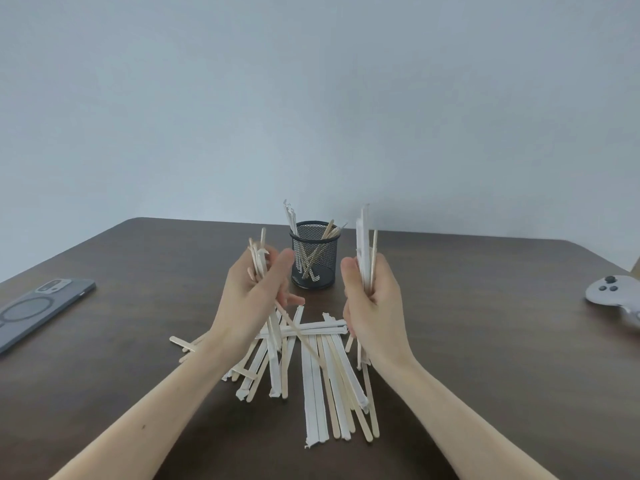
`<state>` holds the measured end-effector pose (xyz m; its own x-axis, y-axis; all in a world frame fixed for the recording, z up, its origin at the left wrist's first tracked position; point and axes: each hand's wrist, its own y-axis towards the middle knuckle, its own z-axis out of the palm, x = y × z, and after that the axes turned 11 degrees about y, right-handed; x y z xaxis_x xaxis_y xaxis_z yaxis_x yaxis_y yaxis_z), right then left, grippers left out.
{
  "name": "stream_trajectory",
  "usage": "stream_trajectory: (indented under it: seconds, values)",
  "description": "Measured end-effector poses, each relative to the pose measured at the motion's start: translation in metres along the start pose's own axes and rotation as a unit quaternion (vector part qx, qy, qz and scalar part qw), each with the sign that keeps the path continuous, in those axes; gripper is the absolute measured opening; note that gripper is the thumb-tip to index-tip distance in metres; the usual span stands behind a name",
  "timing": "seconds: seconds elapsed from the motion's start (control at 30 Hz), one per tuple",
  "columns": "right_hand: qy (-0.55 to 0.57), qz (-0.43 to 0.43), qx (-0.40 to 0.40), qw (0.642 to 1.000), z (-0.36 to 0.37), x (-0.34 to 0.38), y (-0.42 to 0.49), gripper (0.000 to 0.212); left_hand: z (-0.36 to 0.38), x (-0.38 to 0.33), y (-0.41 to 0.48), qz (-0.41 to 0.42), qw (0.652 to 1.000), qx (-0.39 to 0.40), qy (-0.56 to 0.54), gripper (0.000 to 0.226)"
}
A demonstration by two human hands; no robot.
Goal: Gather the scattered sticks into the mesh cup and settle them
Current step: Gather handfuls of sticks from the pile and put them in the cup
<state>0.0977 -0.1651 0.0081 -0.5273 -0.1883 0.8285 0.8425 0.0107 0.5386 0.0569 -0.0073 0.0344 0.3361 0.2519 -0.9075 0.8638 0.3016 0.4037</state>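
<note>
The left hand (256, 292) has its grip closed round a left bundle (259, 254) of thin wooden sticks and white paper-wrapped ones, thumb pressed across the front. The sticks stand roughly upright and fan a little at the top, and its lower fingers look looser, with one long stick slanting from under them down towards the counter. The right hand (372, 296) has its grip wrapped tightly round a right bundle (365, 244), which is mostly white wrapped sticks with a bare wooden one at the outer side, all held near vertical and fairly even. Both hands are raised off the counter (138, 341), well apart from each other. Beyond the gap between them stands the black mesh cup (313, 254), upright and touched by neither hand. A few sticks already lean inside it against the rim, their tips poking out at different heights. Below and between the wrists lies the loose pile (322, 368), a large number of sticks crossing each other near the hands and lying more nearly parallel nearer the camera. By this showing the task is at an early to middle stage: a few sticks are in, two handfuls are lifted but not yet dropped in, and most are left to gather, with the settling not yet begun. A dark phone (41, 310) lies face down at the far left edge and a pale game controller (613, 299) at the far right, both well clear of the work.
</note>
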Motion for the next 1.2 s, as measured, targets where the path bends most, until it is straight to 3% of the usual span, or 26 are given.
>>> stream_trajectory:
  seconds: [0.2,0.33,0.47,0.57,0.73,0.9,1.03,1.2]
  values:
    - [0.018,-0.053,-0.03,0.998,0.002,0.018,0.006,0.026,-0.004,-0.013,0.002,0.061,0.993,-0.087,0.045,0.037]
    - [0.018,-0.027,-0.003,0.999,0.006,0.013,-0.004,0.024,-0.004,-0.014,0.0,0.081,0.987,-0.117,0.079,0.031]
    - [0.007,-0.001,-0.002,1.0,0.007,0.007,-0.002,0.033,0.008,-0.008,-0.011,0.065,0.989,-0.062,0.117,0.022]
    - [0.026,0.022,0.004,0.999,0.006,0.011,-0.002,0.034,0.014,-0.002,-0.016,0.05,0.991,0.011,0.123,0.038]
    - [0.068,0.079,-0.018,0.994,0.005,0.019,-0.003,0.051,0.008,-0.007,-0.009,-0.018,0.999,0.007,0.025,0.068]
    - [0.006,0.111,-0.003,0.994,0.002,0.015,-0.003,0.06,0.005,0.006,-0.004,-0.072,0.991,0.018,0.11,0.069]
    - [-0.035,0.088,-0.027,0.995,-0.002,0.036,0.019,0.048,-0.003,-0.015,0.01,-0.041,0.976,-0.047,0.21,0.054]
    - [-0.171,0.058,-0.031,0.983,0.004,0.064,0.063,0.047,-0.004,-0.046,0.049,-0.013,0.968,-0.038,0.247,0.05]
